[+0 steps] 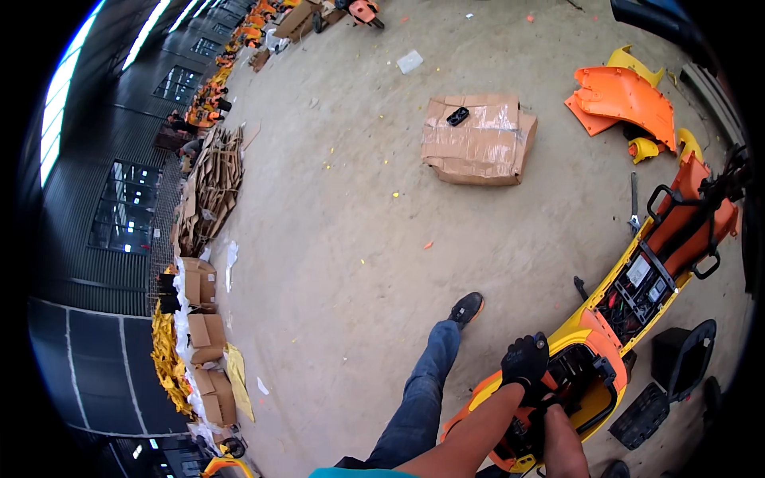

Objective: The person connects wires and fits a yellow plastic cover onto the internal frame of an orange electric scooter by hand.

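An orange and yellow electric scooter (586,331) stands at the lower right with its body panels partly off. My left hand (524,361), in a black glove, is closed above the near edge of the scooter's open body section. A small round greyish end shows at its fingers; I cannot make out what it belongs to. Just below, my right hand (547,398), also gloved, reaches into the open section, its fingers hidden by the left wrist and the frame. Further along, an open compartment (633,291) shows wiring and dark modules.
A taped cardboard box (478,147) with a small black part (457,116) on top sits ahead. Orange panels (629,103) lie at the far right, near a metal tool (634,203). Right of the scooter are a black bin (684,358) and a black tray (640,416). Flattened cardboard (209,191) lines the left wall.
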The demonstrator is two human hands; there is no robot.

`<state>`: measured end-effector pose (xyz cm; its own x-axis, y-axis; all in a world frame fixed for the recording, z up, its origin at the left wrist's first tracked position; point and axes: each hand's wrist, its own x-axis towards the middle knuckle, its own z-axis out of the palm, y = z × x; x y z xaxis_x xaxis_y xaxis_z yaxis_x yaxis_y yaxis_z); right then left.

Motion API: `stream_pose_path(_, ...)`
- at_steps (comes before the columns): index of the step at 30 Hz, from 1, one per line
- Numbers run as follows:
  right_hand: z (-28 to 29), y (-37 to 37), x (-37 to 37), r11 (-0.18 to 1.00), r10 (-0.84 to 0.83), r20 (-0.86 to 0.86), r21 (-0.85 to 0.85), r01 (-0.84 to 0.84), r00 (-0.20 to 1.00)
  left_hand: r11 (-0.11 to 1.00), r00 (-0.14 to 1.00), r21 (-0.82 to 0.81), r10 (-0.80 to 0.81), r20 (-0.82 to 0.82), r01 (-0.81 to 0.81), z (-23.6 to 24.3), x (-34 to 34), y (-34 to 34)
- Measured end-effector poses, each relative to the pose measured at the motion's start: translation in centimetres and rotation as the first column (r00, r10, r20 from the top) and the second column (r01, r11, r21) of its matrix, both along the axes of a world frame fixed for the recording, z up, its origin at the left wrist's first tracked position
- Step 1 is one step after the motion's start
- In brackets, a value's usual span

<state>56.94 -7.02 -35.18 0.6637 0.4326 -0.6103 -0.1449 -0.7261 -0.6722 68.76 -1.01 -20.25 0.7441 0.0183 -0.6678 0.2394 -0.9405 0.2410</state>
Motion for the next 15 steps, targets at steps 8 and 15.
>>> stream_pose_path(8, -0.1, -0.6, -0.1, 1.0, -0.015, 0.011, -0.014, 0.015, 1.0, 0.999, 0.999, 0.009, -0.039, -0.015, 0.039, 0.2, 0.1, 0.0)
stream_pose_path(15, 0.2, -1.9, -1.1, 0.996, -0.06, 0.03, -0.061, 0.062, 0.998, 0.999, 1.0, 0.013, -0.029, 0.007, 0.029, 1.2, 0.2, -0.4)
